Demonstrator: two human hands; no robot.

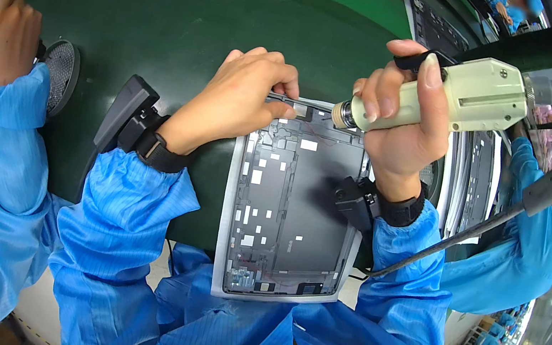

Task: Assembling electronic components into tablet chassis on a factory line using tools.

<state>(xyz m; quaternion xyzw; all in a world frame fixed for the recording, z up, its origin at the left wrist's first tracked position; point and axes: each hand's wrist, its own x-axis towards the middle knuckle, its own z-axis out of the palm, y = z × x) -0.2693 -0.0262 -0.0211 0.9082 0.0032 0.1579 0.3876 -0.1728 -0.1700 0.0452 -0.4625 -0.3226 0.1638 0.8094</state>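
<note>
A dark tablet back cover point(318, 201), dotted with small white stickers, lies inner side up on a white sheet point(224, 236) in front of me. At its far edge, my left hand point(254, 90) has thumb and forefinger bent in a pinch; whatever lies between them is too small to make out. My right hand point(401, 109) grips a cream electric screwdriver point(472, 99), its thumb near the black lever. The tool is tilted, its metal nose pointing left above the cover's far edge, close to my left fingertips. Its bit is not clearly seen.
The table point(169, 25) is dark green. A grey cable point(453, 240) runs from the screwdriver across my right forearm. More covers point(472, 175) on white sheets lie at right. At left are a co-worker's hand point(9, 40) and a round mesh-topped object point(60, 77). Another person sits at right.
</note>
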